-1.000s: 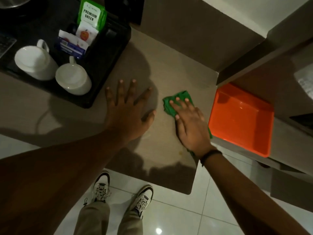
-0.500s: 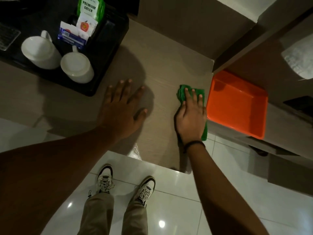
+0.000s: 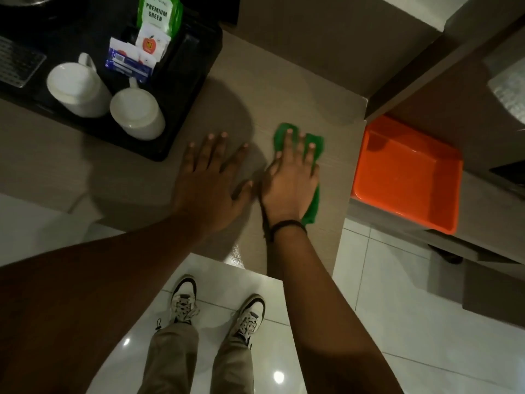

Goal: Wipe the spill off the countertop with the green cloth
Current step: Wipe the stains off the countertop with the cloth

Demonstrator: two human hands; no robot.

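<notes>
Wiping is under way: right hand, fingers spread, presses the green cloth flat onto the table; left hand rests open alongside. Next likely another firm sweep.

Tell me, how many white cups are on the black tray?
2. One white cup sits at the left end of the black tray; the other cup stands just right of it, nearer the front edge. None looks hidden, though the tray runs past the picture's edge.
</notes>
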